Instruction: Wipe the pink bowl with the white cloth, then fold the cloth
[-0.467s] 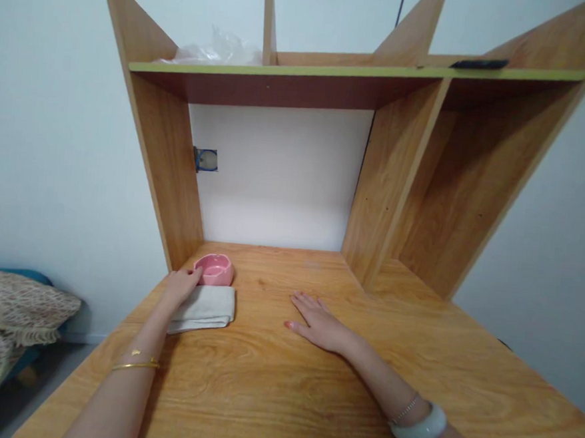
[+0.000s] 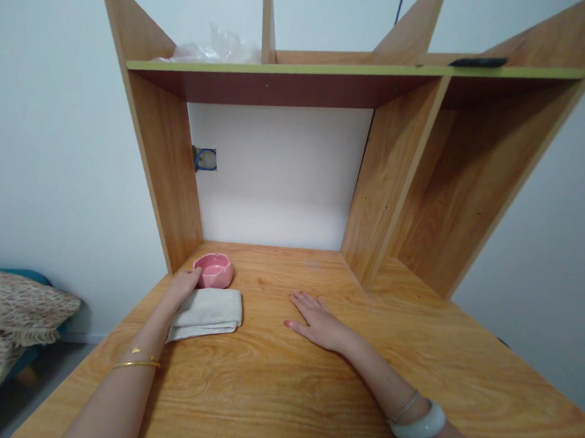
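Note:
At the desk's back left sits a pink, faceted ceramic bowl (image 2: pixel 215 271), upright, with its inside showing. My left hand (image 2: pixel 184 285) is closed at the bowl's left side, thumb against its wall and the other fingertips largely hidden. Just in front of the bowl lies a folded pale grey cloth (image 2: pixel 208 314), its left part beside my left wrist. My right hand (image 2: pixel 319 321) rests palm down on the desktop, fingers spread and holding nothing, to the right of the cloth.
The wooden desk (image 2: pixel 260 390) has side panels and a shelf (image 2: pixel 282 85) above. On the shelf are a clear plastic bag (image 2: pixel 217 48) and a dark flat object (image 2: pixel 478 62). An uncovered wall socket box (image 2: pixel 206 159) shows wires. A woven blanket (image 2: pixel 10 306) lies at far left.
The folded cloth has shifted a little to the right and towards me, and lies at a slightly different angle. The bowl and both hands stay nearly where they were.

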{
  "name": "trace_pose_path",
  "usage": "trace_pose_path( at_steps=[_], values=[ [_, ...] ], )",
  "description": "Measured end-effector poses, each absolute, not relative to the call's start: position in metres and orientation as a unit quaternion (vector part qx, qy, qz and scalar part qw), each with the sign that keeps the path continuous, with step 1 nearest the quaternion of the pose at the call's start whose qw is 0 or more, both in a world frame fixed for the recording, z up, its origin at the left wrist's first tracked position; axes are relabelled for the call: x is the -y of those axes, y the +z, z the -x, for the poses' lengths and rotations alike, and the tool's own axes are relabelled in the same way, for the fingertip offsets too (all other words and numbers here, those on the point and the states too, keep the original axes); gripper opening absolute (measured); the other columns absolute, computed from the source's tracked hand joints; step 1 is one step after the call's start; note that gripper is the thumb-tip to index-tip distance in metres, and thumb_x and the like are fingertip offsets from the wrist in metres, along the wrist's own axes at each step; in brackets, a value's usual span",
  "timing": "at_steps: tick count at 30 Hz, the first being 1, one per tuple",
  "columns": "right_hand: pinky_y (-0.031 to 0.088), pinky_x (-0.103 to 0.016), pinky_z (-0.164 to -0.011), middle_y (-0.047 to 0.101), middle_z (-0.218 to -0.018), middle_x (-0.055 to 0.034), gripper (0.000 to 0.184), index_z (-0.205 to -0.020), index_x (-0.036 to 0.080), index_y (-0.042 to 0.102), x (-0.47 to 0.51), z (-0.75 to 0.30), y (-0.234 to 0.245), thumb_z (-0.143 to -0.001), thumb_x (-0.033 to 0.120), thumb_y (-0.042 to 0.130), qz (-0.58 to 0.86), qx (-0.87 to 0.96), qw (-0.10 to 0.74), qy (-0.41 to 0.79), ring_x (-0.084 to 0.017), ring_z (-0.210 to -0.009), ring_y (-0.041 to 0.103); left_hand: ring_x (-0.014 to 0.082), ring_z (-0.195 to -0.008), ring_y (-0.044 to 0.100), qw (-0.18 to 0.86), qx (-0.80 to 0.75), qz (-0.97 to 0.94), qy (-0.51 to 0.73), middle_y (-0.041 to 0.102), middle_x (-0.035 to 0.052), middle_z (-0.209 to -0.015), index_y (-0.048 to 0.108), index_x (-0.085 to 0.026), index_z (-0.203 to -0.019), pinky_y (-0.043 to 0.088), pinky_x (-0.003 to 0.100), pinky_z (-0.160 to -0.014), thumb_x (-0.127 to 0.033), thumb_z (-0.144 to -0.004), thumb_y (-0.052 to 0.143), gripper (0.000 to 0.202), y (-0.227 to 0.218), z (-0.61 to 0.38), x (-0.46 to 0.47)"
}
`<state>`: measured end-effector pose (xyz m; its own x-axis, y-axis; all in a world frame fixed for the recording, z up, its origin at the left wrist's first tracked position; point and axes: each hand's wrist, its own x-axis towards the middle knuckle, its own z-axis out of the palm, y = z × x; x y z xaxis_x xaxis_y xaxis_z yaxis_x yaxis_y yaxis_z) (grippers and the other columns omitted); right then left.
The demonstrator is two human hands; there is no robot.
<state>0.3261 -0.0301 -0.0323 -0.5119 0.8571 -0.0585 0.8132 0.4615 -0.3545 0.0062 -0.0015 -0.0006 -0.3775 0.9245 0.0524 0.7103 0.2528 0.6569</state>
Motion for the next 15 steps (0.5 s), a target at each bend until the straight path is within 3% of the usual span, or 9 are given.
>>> trace_pose_path(
  at_steps=[8,15],
  values=[
    [0.005,-0.041,-0.104,0.017,-0.141,-0.0124,0.083,-0.135,0.01,0.019,0.03,-0.326,-0.032,-0.075,0.067,0.024,0.488,0.854,0.066,0.171,-0.024,-0.129,0.011,0.0231,-0.063,0.058,0.243,-0.743,-0.499,0.374,0.054,0.0048,-0.051,0.048,-0.018,-0.05,0.038,0.026,-0.048,-0.034,-0.071,0.038,0.029,-0.009,-0.016,0.003],
    [0.009,-0.042,-0.102,0.023,-0.139,-0.012,0.077,-0.133,0.013,0.025,0.029,-0.327,-0.034,-0.076,0.065,0.027,0.488,0.854,0.085,0.161,-0.024,-0.128,0.016,0.0159,-0.048,0.053,0.362,-0.67,-0.478,0.438,0.055,0.0036,-0.053,0.053,-0.014,-0.061,0.035,0.023,-0.041,-0.034,-0.072,0.042,0.026,-0.019,-0.045,0.001]
  ],
)
